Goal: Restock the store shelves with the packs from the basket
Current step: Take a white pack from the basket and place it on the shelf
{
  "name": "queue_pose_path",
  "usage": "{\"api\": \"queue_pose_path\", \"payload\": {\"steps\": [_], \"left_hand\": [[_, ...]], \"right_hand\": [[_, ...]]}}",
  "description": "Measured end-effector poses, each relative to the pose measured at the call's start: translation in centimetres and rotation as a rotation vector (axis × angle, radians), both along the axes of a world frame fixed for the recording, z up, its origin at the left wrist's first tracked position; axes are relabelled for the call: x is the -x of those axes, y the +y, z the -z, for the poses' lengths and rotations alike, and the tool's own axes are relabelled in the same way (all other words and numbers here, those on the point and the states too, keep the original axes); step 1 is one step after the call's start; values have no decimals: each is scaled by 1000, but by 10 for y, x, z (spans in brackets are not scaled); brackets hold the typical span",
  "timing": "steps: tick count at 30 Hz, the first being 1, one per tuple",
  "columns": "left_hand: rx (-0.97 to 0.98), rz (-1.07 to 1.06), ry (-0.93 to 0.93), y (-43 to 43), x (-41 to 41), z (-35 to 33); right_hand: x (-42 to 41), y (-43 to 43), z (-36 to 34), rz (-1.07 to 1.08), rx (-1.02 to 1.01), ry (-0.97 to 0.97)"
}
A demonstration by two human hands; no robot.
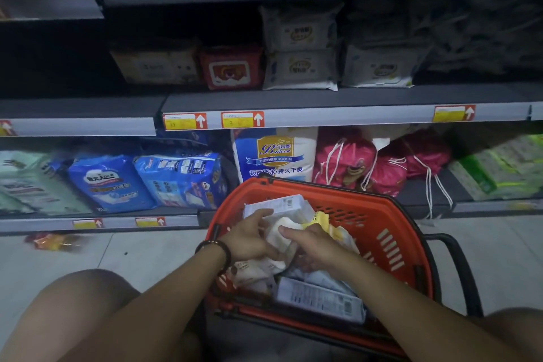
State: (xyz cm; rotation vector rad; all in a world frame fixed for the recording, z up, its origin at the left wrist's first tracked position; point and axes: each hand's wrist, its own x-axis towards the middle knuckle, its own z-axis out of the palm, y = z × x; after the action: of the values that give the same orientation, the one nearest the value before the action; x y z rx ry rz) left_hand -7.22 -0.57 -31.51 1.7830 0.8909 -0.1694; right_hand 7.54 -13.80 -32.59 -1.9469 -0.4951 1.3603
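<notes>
An orange plastic basket (379,223) stands on the floor in front of the shelves, holding several soft packs. Both my hands are inside it. My left hand (249,236), with a dark bead bracelet on the wrist, and my right hand (313,244) both grip a white and cream pack (279,236) near the top of the pile. A yellow pack (318,220) lies just behind it. A white pack with printed text (320,300) rests at the basket's near side. On the middle shelf (323,97) stand white wipe packs (299,70) and a red pack (230,67).
The bottom shelf carries blue diaper packs (108,182), a tall white and blue pack (276,156), pink drawstring bags (379,161) and green packs (496,170). The basket's black handle (458,267) sticks out to the right. A red and yellow wrapper (53,241) lies on the tiled floor. My knees frame the bottom.
</notes>
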Motion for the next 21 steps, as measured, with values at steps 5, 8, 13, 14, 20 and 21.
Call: {"api": "queue_pose_path", "payload": {"steps": [5,8,13,14,20,21], "left_hand": [[47,-67,-29,1,11,18],[47,28,-32,-9,17,13],[210,29,-76,2,35,12],[291,-21,-87,4,41,11],[308,-392,-221,22,56,-2],[210,-434,-242,27,56,-8]], "right_hand": [[4,1,8,74,-47,171],[14,10,11,138,-29,209],[36,22,20,263,13,131],[40,22,21,244,20,67],[33,13,4,264,-93,-38],[27,10,-2,264,-135,-45]]}}
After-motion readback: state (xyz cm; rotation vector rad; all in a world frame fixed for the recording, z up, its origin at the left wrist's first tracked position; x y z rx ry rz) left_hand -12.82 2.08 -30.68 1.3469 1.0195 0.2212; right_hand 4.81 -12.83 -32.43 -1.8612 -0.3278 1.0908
